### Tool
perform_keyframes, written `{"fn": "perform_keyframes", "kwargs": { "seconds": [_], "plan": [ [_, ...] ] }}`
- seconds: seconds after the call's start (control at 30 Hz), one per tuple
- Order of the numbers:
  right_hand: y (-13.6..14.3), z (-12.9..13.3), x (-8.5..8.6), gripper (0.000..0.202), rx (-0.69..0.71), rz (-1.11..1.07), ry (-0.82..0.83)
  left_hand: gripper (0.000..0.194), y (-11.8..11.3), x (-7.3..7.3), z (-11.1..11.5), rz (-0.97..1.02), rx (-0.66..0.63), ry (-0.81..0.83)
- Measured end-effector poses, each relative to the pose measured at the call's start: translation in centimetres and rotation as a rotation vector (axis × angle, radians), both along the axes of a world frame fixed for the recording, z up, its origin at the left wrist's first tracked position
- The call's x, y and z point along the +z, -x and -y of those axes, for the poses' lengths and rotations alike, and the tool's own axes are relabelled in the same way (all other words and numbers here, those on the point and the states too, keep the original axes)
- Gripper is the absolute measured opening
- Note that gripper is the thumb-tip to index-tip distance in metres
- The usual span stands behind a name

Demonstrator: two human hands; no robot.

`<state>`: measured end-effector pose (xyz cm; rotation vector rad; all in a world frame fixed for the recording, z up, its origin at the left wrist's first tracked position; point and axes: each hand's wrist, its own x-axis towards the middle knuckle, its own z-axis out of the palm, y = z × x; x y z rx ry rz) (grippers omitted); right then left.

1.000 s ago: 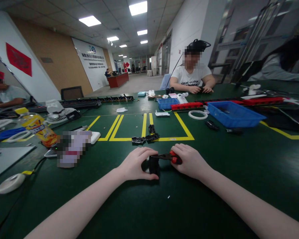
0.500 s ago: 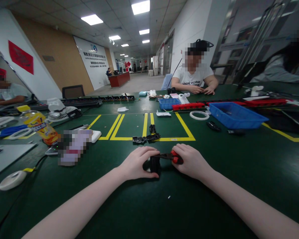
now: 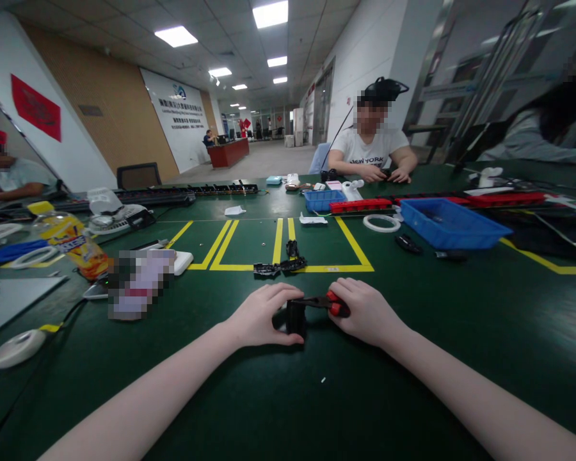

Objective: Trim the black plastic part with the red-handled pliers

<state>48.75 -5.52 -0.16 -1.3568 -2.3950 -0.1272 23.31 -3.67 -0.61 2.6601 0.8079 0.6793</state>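
Note:
My left hand [image 3: 267,312] grips a small black part [image 3: 296,318] between thumb and fingers, holding it upright just over or on the green table. My right hand [image 3: 362,314] is closed round the red handles of a pair of pliers [image 3: 322,302]. The dark jaws point left and meet the top of the black part by my left fingertips; whether they bite on it is too dark to tell. Beyond my hands, several black pieces [image 3: 279,266] lie on the yellow tape. A tiny white scrap [image 3: 323,380] rests nearer to me.
To the right stand a blue tray [image 3: 454,232], a white ring [image 3: 382,223] and small black pieces [image 3: 407,244]. On the left are a drink bottle [image 3: 72,240], a phone [image 3: 141,285] and a white mouse [image 3: 18,349]. A person [image 3: 372,144] sits across the table.
The view has shifted slightly. The black part in my left hand has turned a little, closing the gap seen by my palm. Both hands keep their grip.

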Motion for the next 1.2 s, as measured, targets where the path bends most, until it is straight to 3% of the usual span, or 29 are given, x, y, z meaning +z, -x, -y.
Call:
{"fn": "perform_keyframes", "kwargs": {
  "seconds": [0.17, 0.5, 0.7, 1.07, 1.2],
  "plan": [
    [-0.04, 0.01, -0.03, 0.014, -0.004, -0.01, -0.011, 0.071, -0.11, -0.15, -0.03, -0.003, 0.001, -0.057],
    [0.02, 0.1, -0.01, 0.013, -0.001, -0.005, -0.011, 0.068, 0.08, 0.25, -0.02, 0.046, 0.006, 0.069],
    [-0.09, -0.01, -0.14, 0.013, -0.015, -0.017, 0.002, 0.083, 0.07, -0.03, -0.06, -0.018, 0.0, -0.022],
    [-0.08, 0.11, 0.06, 0.013, -0.023, -0.042, 0.027, 0.072, 0.05, 0.3, 0.03, -0.112, -0.046, -0.077],
    [-0.07, 0.09, 0.04, 0.012, -0.023, -0.034, 0.017, 0.079, -0.02, 0.35, 0.05, -0.106, -0.053, -0.056]
  ]
}}
